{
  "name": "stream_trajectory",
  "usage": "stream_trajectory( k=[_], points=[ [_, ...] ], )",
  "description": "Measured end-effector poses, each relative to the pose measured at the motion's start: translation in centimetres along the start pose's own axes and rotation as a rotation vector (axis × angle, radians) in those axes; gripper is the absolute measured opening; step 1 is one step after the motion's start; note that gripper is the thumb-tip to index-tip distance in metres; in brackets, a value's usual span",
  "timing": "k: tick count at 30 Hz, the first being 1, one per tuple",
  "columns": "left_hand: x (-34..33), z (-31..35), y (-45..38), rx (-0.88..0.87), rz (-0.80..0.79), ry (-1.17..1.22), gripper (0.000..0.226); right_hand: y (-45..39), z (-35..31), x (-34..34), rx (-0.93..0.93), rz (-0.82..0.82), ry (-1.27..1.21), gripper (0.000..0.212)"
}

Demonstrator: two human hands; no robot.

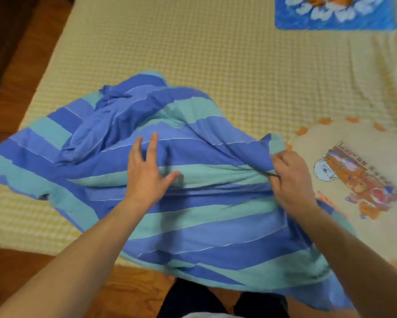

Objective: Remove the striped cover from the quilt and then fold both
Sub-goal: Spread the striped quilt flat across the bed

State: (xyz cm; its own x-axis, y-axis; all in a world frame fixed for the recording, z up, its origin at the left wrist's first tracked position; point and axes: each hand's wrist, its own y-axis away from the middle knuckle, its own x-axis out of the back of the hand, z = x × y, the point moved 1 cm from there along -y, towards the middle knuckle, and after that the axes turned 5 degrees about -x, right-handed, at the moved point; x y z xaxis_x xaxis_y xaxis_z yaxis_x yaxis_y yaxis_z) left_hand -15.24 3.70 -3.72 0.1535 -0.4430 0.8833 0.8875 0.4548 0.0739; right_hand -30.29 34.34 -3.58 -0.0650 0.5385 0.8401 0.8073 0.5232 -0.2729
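Note:
A striped cover (pixel 193 226) in blue and teal bands lies rumpled across the near part of the bed, its lower edge hanging over the bed's front. It bulges in the middle; the quilt inside it is hidden. My left hand (pixel 147 173) rests flat on the bulge with fingers spread. My right hand (pixel 289 175) grips a bunched fold at the cover's right edge, fingers curled into the cloth.
The bed sheet (pixel 216 53) is yellow and checked. A cream pillow (pixel 353 175) with a cartoon print lies at the right, touching the cover. A blue printed pillow (pixel 337 14) sits at the far right. Wooden floor (pixel 14 72) runs along the left and front.

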Motion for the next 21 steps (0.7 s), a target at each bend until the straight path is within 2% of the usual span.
stream_trajectory(
  k=[2,4,5,7,8,9,10,11,12,13,15,16,17,19,21],
  points=[
    [1.0,1.8,-1.1,-0.059,-0.016,0.011,0.126,5.0,0.0,6.0,0.131,0.052,0.122,0.03],
    [0.6,2.5,-1.4,-0.178,-0.193,-0.151,0.128,11.4,1.4,9.8,0.125,0.027,0.251,0.031],
    [-0.2,2.5,-1.1,-0.219,-0.351,-0.243,0.127,14.7,2.4,10.6,0.025,-0.049,0.299,0.029],
    [-2.7,2.4,0.8,-0.187,-0.727,-0.336,0.121,20.3,4.5,11.0,-0.242,-0.28,0.355,0.034],
    [-4.2,2.5,2.4,-0.164,-0.865,-0.358,0.119,22.0,5.2,10.9,-0.382,-0.431,0.354,0.035],
    [-5.7,2.7,4.1,-0.187,-0.935,-0.391,0.115,22.7,5.3,11.2,-0.568,-0.6,0.341,0.032],
    [-7.0,3.1,5.8,-0.241,-0.975,-0.447,0.108,22.7,5.4,11.7,-0.694,-0.712,0.389,0.031],
    [-8.1,3.4,7.3,-0.299,-1.001,-0.501,0.102,21.9,5.3,12.2,-0.786,-0.74,0.416,0.032],
    [-8.9,3.6,8.5,-0.329,-1.025,-0.545,0.098,20.6,5.2,12.4,-0.865,-0.668,0.418,0.032],
    [-9.4,3.6,9.4,-0.336,-1.044,-0.575,0.094,18.7,4.9,12.4,-0.891,-0.53,0.356,0.029],
    [-9.4,3.5,10.2,-0.319,-1.048,-0.58,0.087,14.0,4.4,11.2,-0.88,-0.27,0.112,0.023],
    [-9.1,3.3,10.5,-0.309,-1.047,-0.572,0.084,11.5,4.3,10.0,-0.857,-0.233,-0.004,0.022],
    [-8.7,3.2,10.8,-0.298,-1.04,-0.57,0.081,9.3,5.0,8.3,-0.822,-0.237,-0.079,0.026],
    [-8.0,2.7,11.6,-0.292,-0.997,-0.585,0.076,5.8,7.4,4.7,-0.827,-0.307,-0.101,0.046],
    [-7.4,2.4,12.8,-0.288,-0.938,-0.586,0.072,3.9,9.9,1.8,-0.997,-0.433,-0.087,0.073]
  ],
)
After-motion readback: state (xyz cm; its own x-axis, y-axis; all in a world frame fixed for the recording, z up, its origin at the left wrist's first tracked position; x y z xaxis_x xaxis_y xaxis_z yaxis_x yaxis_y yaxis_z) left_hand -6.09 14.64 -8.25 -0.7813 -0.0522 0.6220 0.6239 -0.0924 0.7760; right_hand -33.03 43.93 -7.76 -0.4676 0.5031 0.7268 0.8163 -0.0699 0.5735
